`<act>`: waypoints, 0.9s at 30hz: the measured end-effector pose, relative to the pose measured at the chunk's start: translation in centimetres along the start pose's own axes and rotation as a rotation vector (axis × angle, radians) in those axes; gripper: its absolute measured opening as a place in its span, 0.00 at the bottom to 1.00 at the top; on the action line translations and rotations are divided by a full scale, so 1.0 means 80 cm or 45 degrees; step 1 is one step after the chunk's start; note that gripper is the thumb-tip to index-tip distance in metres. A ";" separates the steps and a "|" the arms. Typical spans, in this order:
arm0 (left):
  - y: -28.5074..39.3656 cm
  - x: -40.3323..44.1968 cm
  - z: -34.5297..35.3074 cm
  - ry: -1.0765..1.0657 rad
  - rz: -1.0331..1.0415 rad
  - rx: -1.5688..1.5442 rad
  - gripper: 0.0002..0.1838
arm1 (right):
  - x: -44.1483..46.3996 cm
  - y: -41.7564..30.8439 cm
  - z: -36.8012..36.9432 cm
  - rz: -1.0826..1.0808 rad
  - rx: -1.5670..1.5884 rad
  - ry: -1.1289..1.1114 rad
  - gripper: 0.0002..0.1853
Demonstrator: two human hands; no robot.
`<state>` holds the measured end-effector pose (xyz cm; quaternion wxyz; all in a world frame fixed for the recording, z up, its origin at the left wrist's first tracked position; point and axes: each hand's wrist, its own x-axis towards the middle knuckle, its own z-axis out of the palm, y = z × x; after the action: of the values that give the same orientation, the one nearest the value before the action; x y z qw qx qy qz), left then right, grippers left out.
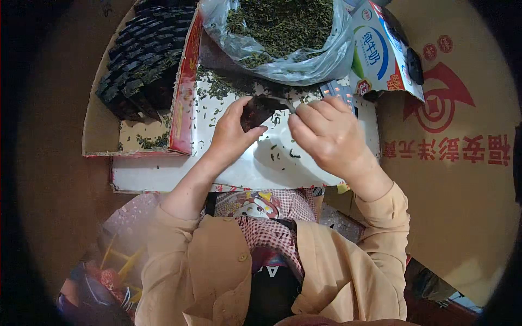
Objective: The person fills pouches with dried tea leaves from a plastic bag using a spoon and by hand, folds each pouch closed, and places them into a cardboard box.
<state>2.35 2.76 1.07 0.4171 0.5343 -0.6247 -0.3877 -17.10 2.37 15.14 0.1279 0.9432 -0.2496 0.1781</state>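
Observation:
My left hand [232, 129] is closed around a small dark pouch [254, 113], holding it over the white tray with the thumb in front. My right hand [329, 130] is a fist beside it, wrapped round a thin grey metal utensil [281, 102] that reaches to the pouch's top. The utensil's full shape is hidden, so its kind is unclear. Behind both hands sits a clear plastic bag [304, 73] full of dried green tea leaves [280, 27]. Loose leaves are scattered on the white surface [163, 176] below my hands.
On the left, a cardboard box [179, 108] holds rows of filled black packets [144, 65]. A milk carton [375, 54] stands right of the bag, near a partly hidden device [337, 89] with small lights. A large printed cardboard sheet [451, 206] lies at the right.

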 end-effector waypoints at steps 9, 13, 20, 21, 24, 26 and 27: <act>0.001 -0.002 0.000 0.073 0.020 0.028 0.37 | -0.021 -0.001 0.007 0.192 0.232 0.187 0.10; -0.001 -0.005 0.001 0.057 0.034 0.127 0.38 | -0.049 -0.010 0.013 0.446 0.431 0.402 0.08; -0.001 -0.008 -0.003 0.071 0.164 0.226 0.37 | -0.120 -0.033 0.077 1.257 0.837 0.401 0.04; -0.002 -0.008 -0.002 0.037 0.111 0.182 0.37 | -0.125 -0.036 0.085 1.276 0.854 0.399 0.05; -0.006 -0.010 0.005 0.059 0.128 0.123 0.36 | -0.131 -0.050 0.098 1.246 0.824 0.349 0.05; 0.002 -0.013 0.004 0.113 0.232 0.176 0.34 | -0.130 -0.056 0.104 1.253 0.837 0.339 0.05; 0.005 -0.014 0.002 0.125 0.229 0.190 0.34 | -0.131 -0.058 0.107 1.269 0.834 0.323 0.05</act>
<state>2.16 3.93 1.24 0.4394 0.5238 -0.6762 -0.2747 -20.86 7.90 2.49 -0.2387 0.6746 -0.5762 0.3949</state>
